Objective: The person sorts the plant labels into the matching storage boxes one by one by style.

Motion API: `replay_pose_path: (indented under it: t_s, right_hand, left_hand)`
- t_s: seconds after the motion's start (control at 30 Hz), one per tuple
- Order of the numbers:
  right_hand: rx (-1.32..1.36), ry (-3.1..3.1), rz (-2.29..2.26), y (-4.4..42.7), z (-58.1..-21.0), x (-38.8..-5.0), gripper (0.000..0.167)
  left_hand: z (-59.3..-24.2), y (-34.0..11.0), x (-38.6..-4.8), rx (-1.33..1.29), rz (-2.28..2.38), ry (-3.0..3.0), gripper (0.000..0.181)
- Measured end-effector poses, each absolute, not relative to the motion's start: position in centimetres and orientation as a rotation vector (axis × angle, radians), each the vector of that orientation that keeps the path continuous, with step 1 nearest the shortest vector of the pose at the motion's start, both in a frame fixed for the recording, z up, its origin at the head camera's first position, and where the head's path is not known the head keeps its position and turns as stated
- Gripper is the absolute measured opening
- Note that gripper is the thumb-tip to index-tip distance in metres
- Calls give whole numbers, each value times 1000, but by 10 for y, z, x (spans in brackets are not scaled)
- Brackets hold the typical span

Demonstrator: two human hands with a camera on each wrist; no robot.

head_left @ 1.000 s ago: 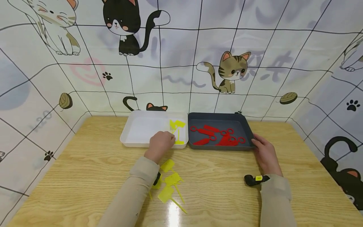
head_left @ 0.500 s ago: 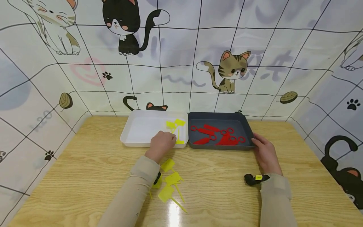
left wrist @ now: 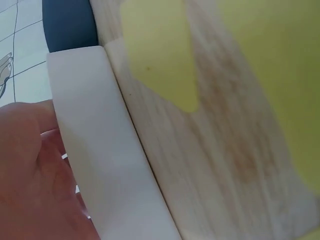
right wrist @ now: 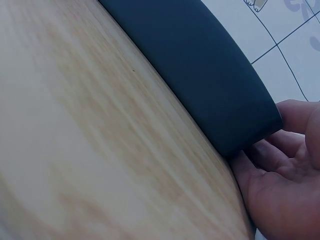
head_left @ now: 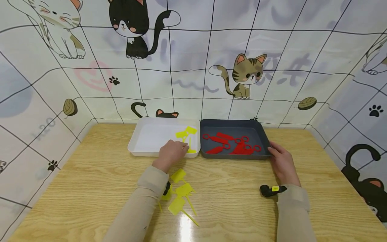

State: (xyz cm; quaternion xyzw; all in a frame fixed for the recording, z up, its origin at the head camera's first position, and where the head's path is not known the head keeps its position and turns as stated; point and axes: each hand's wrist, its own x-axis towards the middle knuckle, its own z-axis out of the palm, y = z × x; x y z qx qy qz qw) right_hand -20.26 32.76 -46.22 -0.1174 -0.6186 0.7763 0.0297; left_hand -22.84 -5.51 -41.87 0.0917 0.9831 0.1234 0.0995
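Note:
My left hand [head_left: 170, 154] reaches over the near wall of the white tray [head_left: 148, 154], a finger extended at the yellow tags [head_left: 191, 130] in its right part. Its other fingertips are hidden; in the left wrist view the hand [left wrist: 35, 170] lies behind the tray wall [left wrist: 105, 135]. My right hand [head_left: 284, 164] holds the near right corner of the dark grey tray [head_left: 235, 157], which holds several red tags [head_left: 219, 140] with rings. Thumb and fingers of that hand [right wrist: 285, 170] meet the tray corner [right wrist: 235, 110] in the right wrist view.
Several more yellow tags [head_left: 176, 205] with thin stems lie on the wooden table [head_left: 229, 201] before the white tray, partly beneath the left forearm. Both trays stand side by side against the wall cloth [head_left: 187, 84] printed with cats.
Inside the white tray, yellow tags have shifted left and lie flatter. A finger of my left hand now extends further out from the hand. My right hand keeps its place at the dark tray.

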Motion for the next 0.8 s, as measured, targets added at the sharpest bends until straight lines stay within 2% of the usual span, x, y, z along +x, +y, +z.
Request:
replay_pose_path:
  t_s: [0.5,0.8]
  right_hand:
    - [-396,-1933,2374,325,-461,-204,55]
    - [-395,-1921,2390,326,-459,-200,55]
  left_hand:
    - [-418,-57,-224,314,457,2862,51]
    - [-410,-60,-207,495,626,2991,40]
